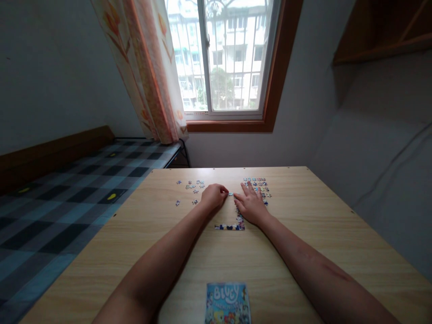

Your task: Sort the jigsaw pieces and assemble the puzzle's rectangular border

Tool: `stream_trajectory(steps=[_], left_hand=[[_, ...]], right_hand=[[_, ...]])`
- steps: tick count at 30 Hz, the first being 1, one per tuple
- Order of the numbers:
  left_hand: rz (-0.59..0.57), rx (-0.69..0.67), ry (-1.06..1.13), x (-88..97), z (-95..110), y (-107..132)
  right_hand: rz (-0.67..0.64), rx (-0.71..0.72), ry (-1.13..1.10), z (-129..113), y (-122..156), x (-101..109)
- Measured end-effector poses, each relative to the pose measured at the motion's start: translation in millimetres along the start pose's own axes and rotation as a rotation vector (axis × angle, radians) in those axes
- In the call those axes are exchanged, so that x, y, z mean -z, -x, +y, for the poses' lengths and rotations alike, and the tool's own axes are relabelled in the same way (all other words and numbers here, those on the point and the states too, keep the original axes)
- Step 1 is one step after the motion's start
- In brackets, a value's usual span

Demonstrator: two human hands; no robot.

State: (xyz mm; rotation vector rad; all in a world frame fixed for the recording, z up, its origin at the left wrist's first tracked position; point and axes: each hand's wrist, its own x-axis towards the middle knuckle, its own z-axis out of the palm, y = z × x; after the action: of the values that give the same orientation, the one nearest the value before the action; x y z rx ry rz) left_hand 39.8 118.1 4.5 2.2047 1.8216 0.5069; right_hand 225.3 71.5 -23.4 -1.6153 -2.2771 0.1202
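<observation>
Head view: 2 bare hands meet over a jigsaw puzzle on a pale wood-grain table [303,198]. The left hand [215,196] has its thumb and fingertips drawn together beside a small jigsaw piece [231,194]; whether they grip it, I cannot tell. That piece lies between the 2 hands, close to the right thumb. The right hand [251,203] is palm down, fingers spread wide with nothing pinched between them, partly covering the rows of pieces [255,179] at the right. Nearer the viewer, a joined puzzle border [229,227] makes a corner, its side running up beneath the right hand. Loose jigsaw pieces [200,182] are scattered left of the left hand.

At the near edge, a blue printed cover [227,303] reads "BLUEY" in large white capitals; the line below is too blurred to read, and colourful cartoon figures fill the lower part. Beyond are a checked mattress [60,240] with yellow patches, a tulip-print curtain [145,67] and a barred window [236,85].
</observation>
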Motion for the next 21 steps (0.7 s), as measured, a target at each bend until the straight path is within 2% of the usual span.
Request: stream_trajectory(steps=[13, 21], left_hand=[[-0.032, 0.019, 0.005, 2.1, 1.2, 0.2], [-0.035, 0.038, 0.067, 3.2, -3.0, -0.3]], right_hand=[[-0.011, 0.001, -0.008, -0.3, 0.1, 0.6], [0.032, -0.024, -0.051, -0.4, 0.2, 0.5]])
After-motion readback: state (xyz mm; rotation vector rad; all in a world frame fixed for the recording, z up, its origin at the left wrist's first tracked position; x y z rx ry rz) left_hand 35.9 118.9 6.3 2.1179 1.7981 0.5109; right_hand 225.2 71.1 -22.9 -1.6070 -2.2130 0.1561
